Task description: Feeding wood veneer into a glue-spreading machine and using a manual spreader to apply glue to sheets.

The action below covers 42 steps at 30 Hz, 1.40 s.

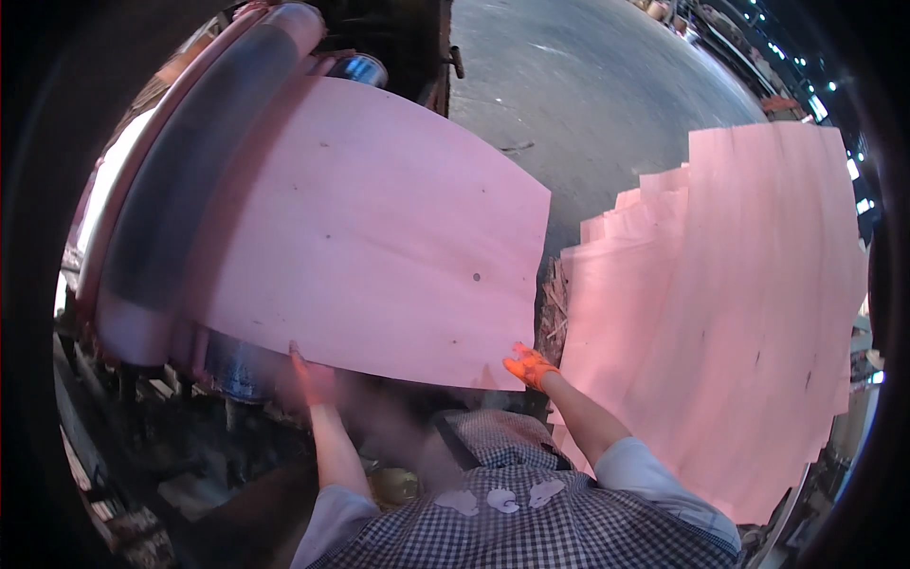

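A broad, thin wood veneer sheet (398,218), tinted pink by the light and dotted with small knots, lies across the middle. Its left end meets a large dark-banded roller (204,161). My left hand (311,377), in an orange glove and partly blurred, is at the sheet's near edge, with one digit over the top and the rest hidden or smeared. At the near right corner, my right hand (531,366), also in an orange glove, holds the sheet's edge. The undersides of both grips are hidden.
To my right stands a stack of veneer sheets (749,303) with uneven, stepped edges. Broken wood scraps (554,308) lie between the stack and the held sheet. Beneath the big roller shows a shiny lower roller (235,365). Grey concrete floor (569,85) stretches beyond.
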Available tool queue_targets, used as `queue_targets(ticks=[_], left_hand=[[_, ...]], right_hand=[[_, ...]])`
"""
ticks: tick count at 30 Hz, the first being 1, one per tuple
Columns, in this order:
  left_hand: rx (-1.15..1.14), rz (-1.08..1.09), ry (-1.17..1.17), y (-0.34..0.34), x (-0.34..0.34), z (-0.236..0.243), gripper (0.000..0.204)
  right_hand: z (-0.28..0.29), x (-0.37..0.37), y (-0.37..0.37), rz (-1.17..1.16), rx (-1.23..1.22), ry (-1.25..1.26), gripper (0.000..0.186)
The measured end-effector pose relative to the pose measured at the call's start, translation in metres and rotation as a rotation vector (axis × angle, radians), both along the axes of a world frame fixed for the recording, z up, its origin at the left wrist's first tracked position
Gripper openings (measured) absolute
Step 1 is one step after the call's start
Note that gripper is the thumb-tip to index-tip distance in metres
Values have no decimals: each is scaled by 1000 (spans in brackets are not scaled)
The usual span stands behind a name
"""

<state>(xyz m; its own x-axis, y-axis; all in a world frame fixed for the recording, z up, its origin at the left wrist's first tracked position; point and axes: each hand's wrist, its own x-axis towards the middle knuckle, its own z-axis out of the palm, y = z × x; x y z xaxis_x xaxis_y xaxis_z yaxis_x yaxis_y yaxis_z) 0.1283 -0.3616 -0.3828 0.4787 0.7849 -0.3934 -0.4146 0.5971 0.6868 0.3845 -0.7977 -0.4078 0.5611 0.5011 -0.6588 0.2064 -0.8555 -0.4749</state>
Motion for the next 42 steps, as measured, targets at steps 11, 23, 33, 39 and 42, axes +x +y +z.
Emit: queue_targets(ticks=[11,23,33,39,42], left_hand=[[263,-415,424,-170,116,52,38],[1585,-1267,174,-542,293,315,50],[973,-1734,-403,-561,243,292,63],[1420,-926,242,-317,216,210,56],[1085,-485,492,-210,160,187,58]], right_hand=[[20,-26,-9,-125,-38,61,94],[4,-44,-80,-649,432,-533,35],[-147,-109,-378,-1658,369,-454,45],[-97,-80,-402,-1556,-171,-223,49],[-134,-67,-361,-1003,-200,-514,37]])
